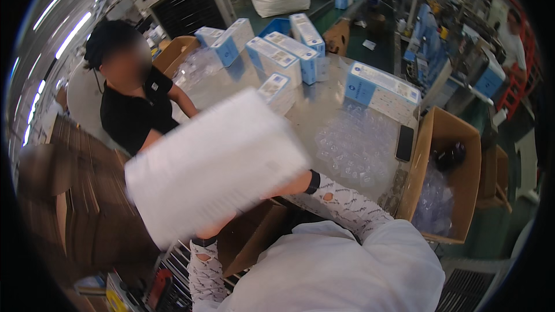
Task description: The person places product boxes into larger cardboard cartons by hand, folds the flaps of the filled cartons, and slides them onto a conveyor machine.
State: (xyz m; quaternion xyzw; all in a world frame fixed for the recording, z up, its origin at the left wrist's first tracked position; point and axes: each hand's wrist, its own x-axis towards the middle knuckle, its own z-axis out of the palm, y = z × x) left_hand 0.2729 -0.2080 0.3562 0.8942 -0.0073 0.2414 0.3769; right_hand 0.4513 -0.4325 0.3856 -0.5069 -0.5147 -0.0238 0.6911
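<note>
I find both hands engaged on one item: a large white flat pack (214, 167), blurred with motion, held up over the near edge of the surface (324, 110). The left hand (215, 231) sits under the pack's lower edge with its grip clamped on that edge; the right hand (292, 185) supports the right end, its grip likewise closed against the pack, a dark wristband just behind it. Fingers are mostly hidden by the pack, so I judge the hold from the wrists' position alone.

Work standing on the surface: a row of white-and-blue cartons (277, 55) upright or leaning along the far side, and one longer carton (378, 89) lying toward the right. I count these as finished or part-finished units, though I cannot tell from here whether any is sealed. Between them and the near edge lies a spread of clear plastic trays (352, 141), loose and unboxed, with a dark phone (404, 143) just beside them.

Stock remaining: an open brown cardboard box (448, 179) at the right end of the surface holds more clear plastic material, and a second open box (254, 242) stands below the held pack.

My assessment is mid-run: several cartons stand made up, loose trays and boxed stock remain, and the pack in hand is not yet set down anywhere.

A co-worker in a black shirt (136, 110) stands across the left corner, apart from the held pack.
</note>
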